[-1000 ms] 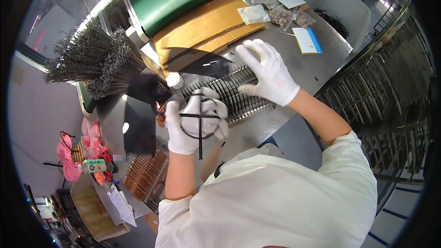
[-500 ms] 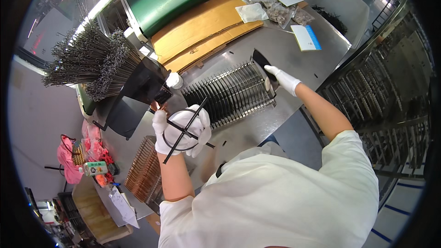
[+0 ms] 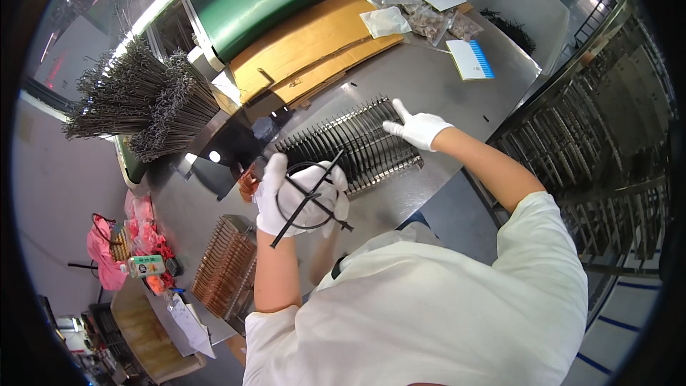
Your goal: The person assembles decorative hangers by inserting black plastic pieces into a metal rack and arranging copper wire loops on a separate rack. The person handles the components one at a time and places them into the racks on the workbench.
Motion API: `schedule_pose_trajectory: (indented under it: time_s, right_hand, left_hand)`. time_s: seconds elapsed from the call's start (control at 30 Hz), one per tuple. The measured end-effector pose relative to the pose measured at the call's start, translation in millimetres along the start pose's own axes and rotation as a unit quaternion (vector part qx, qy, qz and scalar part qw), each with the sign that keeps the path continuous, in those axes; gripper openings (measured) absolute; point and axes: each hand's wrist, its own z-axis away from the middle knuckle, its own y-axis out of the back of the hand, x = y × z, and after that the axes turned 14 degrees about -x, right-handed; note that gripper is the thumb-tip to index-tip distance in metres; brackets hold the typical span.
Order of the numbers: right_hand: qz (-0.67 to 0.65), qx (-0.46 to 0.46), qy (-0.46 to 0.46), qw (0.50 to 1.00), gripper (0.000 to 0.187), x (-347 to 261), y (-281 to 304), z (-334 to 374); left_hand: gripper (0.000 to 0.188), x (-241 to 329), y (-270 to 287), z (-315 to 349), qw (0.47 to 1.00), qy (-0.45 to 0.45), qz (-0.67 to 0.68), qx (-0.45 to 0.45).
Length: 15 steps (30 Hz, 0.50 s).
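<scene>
Black cross-barred ring [image 3: 311,196] is in the left hand [image 3: 294,199], fingers curled on it, not set down; the right hand [image 3: 423,131], fingers apart, is at the right end of the rack [image 3: 389,174], judged largely filled with dark pieces [image 3: 309,150], remaining quantity undeterminable.

right hand [image 3: 424,131]: dark plate let go, fingers [image 3: 401,110] spread beside rack [image 3: 343,144] | left hand [image 3: 287,196]: wire ring [image 3: 309,196] shifted rightward
</scene>
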Motion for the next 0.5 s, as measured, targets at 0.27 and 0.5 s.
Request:
schedule_pose_trajectory:
  time_s: [0.27,0.5]
  right_hand:
    - [0.087,0.168,0.39,0.901,0.081,-92,27,100]
    - [-0.362,0.019,0.259,0.895,0.054,-29,13,74]
  left_hand:
    - [0.046,-18,-59,-51,0.893,0.113,-0.28,0.333]
    - [0.034,15,-17,18,0.885,-0.064,-0.461,0.017]
